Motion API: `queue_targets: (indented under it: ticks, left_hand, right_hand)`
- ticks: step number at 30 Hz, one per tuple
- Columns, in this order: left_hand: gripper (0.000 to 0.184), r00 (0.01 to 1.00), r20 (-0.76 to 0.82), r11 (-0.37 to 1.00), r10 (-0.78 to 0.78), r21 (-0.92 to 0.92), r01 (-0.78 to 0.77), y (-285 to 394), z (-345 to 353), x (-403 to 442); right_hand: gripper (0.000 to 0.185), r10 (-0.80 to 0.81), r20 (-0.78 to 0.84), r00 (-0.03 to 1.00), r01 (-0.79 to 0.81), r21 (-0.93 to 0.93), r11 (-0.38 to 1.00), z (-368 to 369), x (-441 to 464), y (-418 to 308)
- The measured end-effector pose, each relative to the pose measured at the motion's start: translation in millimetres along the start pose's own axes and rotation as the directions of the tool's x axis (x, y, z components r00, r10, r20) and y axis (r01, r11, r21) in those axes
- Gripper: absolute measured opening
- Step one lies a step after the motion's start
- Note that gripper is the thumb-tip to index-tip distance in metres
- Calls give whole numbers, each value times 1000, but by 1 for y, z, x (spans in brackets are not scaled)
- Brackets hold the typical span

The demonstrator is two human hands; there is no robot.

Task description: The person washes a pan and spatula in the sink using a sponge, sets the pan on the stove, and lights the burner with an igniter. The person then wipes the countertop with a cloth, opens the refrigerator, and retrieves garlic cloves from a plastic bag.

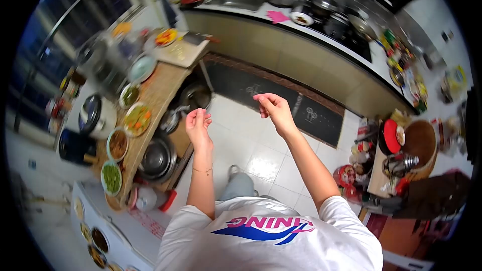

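Note:
My left hand point(200, 126) is raised over the white tiled floor, its fingers curled and the thumb against them; no object shows in it. My right hand point(275, 110) is held up across from it, thumb pressed to the index finger in a pinch, and I see nothing between them. A gap separates the two hands, and neither touches anything around it. Closest to my left hand is the wooden table point(161, 90), with a plate of mixed vegetables point(137, 119) and a bowl of green vegetables point(111, 177) along it. Beyond my right hand lies a dark floor mat point(271, 92).
A cutting board point(183, 54) with a knife and a plate of cut peppers point(166, 37) is at the table's far end. Metal basins point(157, 156) sit below. The counter has a sink point(236, 0) and pots point(324, 3). At right, a thermos point(400, 163) stands on a cabinet.

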State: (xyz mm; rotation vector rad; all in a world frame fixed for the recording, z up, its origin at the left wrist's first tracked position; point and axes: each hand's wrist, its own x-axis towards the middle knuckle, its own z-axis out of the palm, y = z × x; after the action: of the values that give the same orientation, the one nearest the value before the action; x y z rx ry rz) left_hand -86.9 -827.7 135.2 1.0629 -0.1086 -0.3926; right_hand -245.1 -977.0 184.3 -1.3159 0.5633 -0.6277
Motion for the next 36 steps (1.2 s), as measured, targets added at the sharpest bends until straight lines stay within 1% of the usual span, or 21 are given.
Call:
queue_targets:
  ticks: [1, 2, 4, 7, 11, 15, 17, 18, 19, 22, 24, 25, 27, 29, 31, 33, 35, 36]
  left_hand:
    - [12, 999, 34, 1000, -14, 26, 13, -10, 25, 2]
    - [12, 995, 103, 1000, -11, 12, 10, -24, 46, 8]
    - [12, 986, 161, 998, -52, 28, 48, -44, 93, 14]
    - [13, 972, 210, 994, -108, 49, 100, -76, 158, 22]
    - [15, 951, 280, 989, -133, 102, 109, -132, 245, 53]
    - [13, 928, 308, 973, -208, 165, 164, -179, 342, 75]
    - [13, 881, 436, 982, -183, 131, 139, -198, 388, 80]
    - [14, 863, 451, 972, -228, 156, 175, -202, 410, 77]
    - [15, 842, 474, 965, -258, 169, 201, -209, 432, 79]
    - [15, 804, 515, 952, -298, 220, 211, -239, 486, 85]
    - [19, 748, 569, 933, -342, 300, 198, -264, 519, 87]
    - [19, 750, 567, 934, -340, 297, 199, -274, 541, 86]
    - [22, 674, 608, 899, -420, 382, 216, -302, 581, 86]
    - [23, 621, 631, 875, -466, 433, 217, -331, 628, 84]
    - [25, 562, 635, 839, -530, 488, 241, -362, 682, 81]
    - [29, 529, 632, 812, -566, 538, 226, -399, 733, 76]
    - [35, 467, 585, 740, -663, 606, 291, -430, 787, 68]
    - [40, 435, 557, 701, -707, 634, 327, -459, 807, 70]
  right_hand:
    - [21, -12, -47, 999, 12, 6, 1000, -24, 2, -2]
    - [21, -12, -87, 996, 14, 27, 1000, -46, 7, -2]
    - [21, 12, -163, 987, 1, 80, 997, -86, 15, -9]
    - [21, -4, -253, 968, 20, 62, 998, -146, 34, -19]
    - [21, -25, -343, 939, 49, 62, 997, -227, 76, -29]
    - [20, -40, -439, 897, 79, 71, 994, -302, 116, -48]
    - [21, -46, -479, 877, 84, 58, 995, -339, 132, -62]
    - [21, -70, -503, 861, 98, 29, 995, -358, 139, -60]
    - [21, -65, -523, 850, 104, 45, 994, -378, 148, -66]
    - [20, -54, -560, 827, 102, 54, 993, -430, 165, -75]
    - [19, -22, -603, 797, 103, 100, 990, -468, 178, -75]
    - [20, -68, -616, 785, 127, 52, 991, -494, 188, -79]
    - [20, -117, -640, 760, 162, 12, 987, -540, 204, -82]
    - [20, -134, -657, 742, 160, -20, 987, -592, 222, -95]
    - [20, -178, -680, 711, 145, -107, 984, -647, 241, -110]
    - [21, -252, -707, 660, 83, -264, 961, -703, 261, -118]
    - [19, -349, -713, 608, 43, -410, 911, -760, 283, -130]
    - [20, -360, -731, 579, -75, -487, 870, -791, 295, -128]
